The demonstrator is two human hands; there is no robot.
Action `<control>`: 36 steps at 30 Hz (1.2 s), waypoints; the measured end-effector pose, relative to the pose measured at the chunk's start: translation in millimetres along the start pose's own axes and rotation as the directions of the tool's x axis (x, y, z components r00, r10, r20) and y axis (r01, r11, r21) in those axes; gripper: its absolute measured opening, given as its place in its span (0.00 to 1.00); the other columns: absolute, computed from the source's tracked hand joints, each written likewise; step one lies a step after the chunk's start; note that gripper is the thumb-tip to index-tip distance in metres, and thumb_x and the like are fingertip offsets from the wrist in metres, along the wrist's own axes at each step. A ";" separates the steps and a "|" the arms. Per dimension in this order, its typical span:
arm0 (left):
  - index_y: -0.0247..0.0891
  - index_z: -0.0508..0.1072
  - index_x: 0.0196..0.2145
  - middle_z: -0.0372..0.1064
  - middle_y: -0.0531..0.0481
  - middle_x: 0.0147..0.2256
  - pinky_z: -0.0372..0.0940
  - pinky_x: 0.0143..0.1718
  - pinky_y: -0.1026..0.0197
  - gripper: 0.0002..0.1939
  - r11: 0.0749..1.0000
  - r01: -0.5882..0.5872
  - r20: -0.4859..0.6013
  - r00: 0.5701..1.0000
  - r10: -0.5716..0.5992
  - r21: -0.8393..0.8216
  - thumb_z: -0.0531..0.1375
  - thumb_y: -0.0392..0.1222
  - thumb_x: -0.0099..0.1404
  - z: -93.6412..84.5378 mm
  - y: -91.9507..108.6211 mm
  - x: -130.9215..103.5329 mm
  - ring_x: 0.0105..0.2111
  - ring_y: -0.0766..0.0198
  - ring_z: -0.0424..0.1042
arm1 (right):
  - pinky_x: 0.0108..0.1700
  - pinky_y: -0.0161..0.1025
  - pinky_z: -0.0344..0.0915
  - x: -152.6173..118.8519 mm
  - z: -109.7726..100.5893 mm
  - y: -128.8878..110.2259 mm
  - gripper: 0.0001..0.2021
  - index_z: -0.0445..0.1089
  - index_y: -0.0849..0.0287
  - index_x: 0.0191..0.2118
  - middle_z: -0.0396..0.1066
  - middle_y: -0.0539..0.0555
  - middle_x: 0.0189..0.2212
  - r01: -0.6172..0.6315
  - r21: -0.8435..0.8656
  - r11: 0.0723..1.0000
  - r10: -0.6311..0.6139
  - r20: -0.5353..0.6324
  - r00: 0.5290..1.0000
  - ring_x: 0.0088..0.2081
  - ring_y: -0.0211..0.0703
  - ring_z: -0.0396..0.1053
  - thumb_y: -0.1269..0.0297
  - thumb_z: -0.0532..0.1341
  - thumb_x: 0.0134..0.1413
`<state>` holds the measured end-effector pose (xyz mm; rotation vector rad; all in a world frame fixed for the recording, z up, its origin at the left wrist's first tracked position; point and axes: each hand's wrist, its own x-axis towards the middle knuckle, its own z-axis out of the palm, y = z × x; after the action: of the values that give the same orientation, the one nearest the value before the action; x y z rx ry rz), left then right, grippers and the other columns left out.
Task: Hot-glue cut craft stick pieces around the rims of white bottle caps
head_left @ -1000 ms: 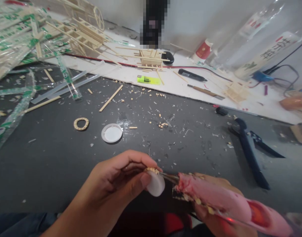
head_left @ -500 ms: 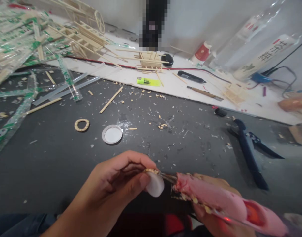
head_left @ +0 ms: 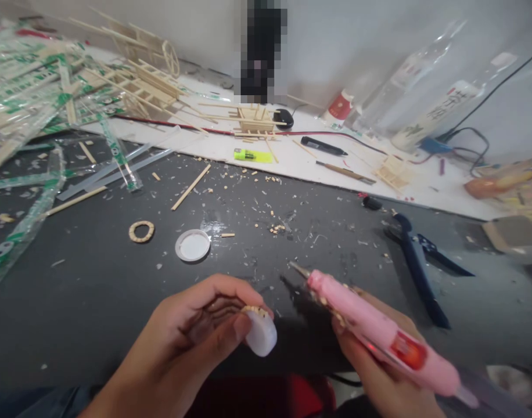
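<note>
Head view: left hand (head_left: 191,342) pinches a small white round plastic cap (head_left: 262,338) between thumb and fingers, short tan wooden pieces (head_left: 257,311) lined along its upper edge, low over the near side of the dark grey tabletop (head_left: 96,290). Right hand (head_left: 370,373) wrapped round a pink plastic glue gun (head_left: 362,316), metal nozzle (head_left: 299,269) angled up-left, apart from the cap. Beyond: ring of tan wooden segments (head_left: 141,239) near a shallow white round lid (head_left: 193,246). Far right: dark blue hand tool (head_left: 416,273), lying flat.
</note>
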<state>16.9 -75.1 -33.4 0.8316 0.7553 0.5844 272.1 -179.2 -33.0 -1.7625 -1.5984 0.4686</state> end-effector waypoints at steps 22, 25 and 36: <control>0.48 0.84 0.37 0.82 0.55 0.35 0.70 0.38 0.70 0.07 0.997 -0.013 -0.004 1.000 0.014 0.080 0.69 0.51 0.69 14.8 11.7 -6.4 0.35 0.65 0.77 | 0.38 0.43 0.68 26.1 -10.7 -25.1 0.06 0.71 0.55 0.39 0.74 0.52 0.33 0.300 -0.261 0.917 -0.330 -0.080 0.941 0.35 0.44 0.72 0.74 0.63 0.61; 0.47 0.84 0.38 0.81 0.55 0.34 0.70 0.37 0.72 0.06 0.998 -0.014 0.031 0.999 0.012 0.063 0.69 0.50 0.69 14.9 13.3 -7.6 0.34 0.67 0.77 | 0.33 0.36 0.71 24.1 -0.6 -48.6 0.11 0.74 0.54 0.40 0.76 0.50 0.30 0.336 0.054 0.940 -0.329 -0.111 0.938 0.31 0.40 0.75 0.79 0.64 0.58; 0.44 0.83 0.41 0.83 0.54 0.34 0.73 0.38 0.71 0.03 0.977 0.117 0.188 0.979 -0.083 -0.176 0.68 0.41 0.71 23.1 15.8 -10.4 0.34 0.68 0.81 | 0.33 0.36 0.78 28.7 8.8 -69.9 0.08 0.80 0.53 0.42 0.82 0.52 0.29 0.222 0.413 0.883 -0.236 -0.018 0.972 0.28 0.43 0.81 0.73 0.70 0.58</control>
<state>26.1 -83.8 -6.3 0.6586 0.5647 0.4747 221.3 -149.7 15.2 -1.2375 -1.5679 0.6679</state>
